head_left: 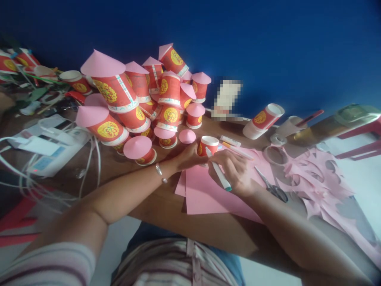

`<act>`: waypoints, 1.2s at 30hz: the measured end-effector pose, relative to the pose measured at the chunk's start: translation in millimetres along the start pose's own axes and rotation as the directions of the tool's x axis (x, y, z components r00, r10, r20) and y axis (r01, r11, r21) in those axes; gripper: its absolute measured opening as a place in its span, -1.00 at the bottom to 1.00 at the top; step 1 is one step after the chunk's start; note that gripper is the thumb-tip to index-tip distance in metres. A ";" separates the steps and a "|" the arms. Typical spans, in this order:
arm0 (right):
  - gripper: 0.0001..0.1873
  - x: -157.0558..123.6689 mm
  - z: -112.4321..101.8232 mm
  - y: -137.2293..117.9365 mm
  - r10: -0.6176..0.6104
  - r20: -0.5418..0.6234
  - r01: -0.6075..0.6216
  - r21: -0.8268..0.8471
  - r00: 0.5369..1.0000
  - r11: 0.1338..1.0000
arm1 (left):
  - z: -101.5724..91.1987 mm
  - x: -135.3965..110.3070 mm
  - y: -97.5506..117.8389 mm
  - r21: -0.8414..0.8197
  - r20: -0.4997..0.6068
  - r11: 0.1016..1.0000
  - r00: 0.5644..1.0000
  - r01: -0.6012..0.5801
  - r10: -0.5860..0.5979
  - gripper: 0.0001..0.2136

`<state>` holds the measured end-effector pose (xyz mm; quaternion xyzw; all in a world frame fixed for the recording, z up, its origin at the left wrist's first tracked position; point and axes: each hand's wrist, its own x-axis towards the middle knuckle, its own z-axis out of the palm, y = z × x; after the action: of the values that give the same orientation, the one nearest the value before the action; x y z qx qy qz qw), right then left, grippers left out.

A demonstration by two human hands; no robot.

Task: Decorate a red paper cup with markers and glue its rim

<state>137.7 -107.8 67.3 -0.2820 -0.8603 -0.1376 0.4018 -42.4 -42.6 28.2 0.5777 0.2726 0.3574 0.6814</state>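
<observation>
A red paper cup point(210, 141) with a white inside stands upright, its mouth upward, above the pink paper sheets point(208, 194). My left hand point(190, 157) is closed around the cup's left side; its fingertips are partly hidden. Held like a pen in my right hand point(231, 170) is a white marker point(222, 177) with a green end. The marker's upper tip is at the cup's front; whether it touches cannot be made out. Left of the cup is a small pink paper cone point(187, 136).
Red cups with pink cone tops point(169, 117) are piled at the back left. Scissors point(272, 186), a tape roll point(276, 154) and pink scraps point(321, 182) lie right. A power strip with white cables point(50, 147) is left. Stacked cups point(263, 121) and a bottle point(336, 123) stand back right.
</observation>
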 end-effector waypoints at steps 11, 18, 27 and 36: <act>-0.80 -7.0 4.7 1.4 0.019 0.010 -0.019 -0.032 1.000 0.999 | 3.3 0.7 4.2 0.077 0.001 0.996 0.999 -0.036 0.036 -0.52; -0.80 -4.0 3.8 2.4 0.008 0.016 -0.007 -0.010 1.000 1.000 | 5.1 2.0 6.8 0.105 0.016 0.994 1.000 -0.010 0.008 -0.51; -0.82 -5.0 4.2 2.7 0.022 0.041 -0.022 -0.016 0.999 1.000 | 3.2 2.7 3.1 0.114 0.023 0.993 0.999 -0.035 0.032 -0.51; -0.80 -7.9 -2.5 3.8 0.025 0.061 -0.022 -0.050 0.998 0.999 | -5.0 0.4 -4.4 0.055 0.019 0.998 0.999 0.034 -0.035 -0.38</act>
<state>145.6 -108.8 62.9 -0.3059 -0.8653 -0.1452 0.3696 -45.3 -39.7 23.0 0.5946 0.2854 0.3323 0.6742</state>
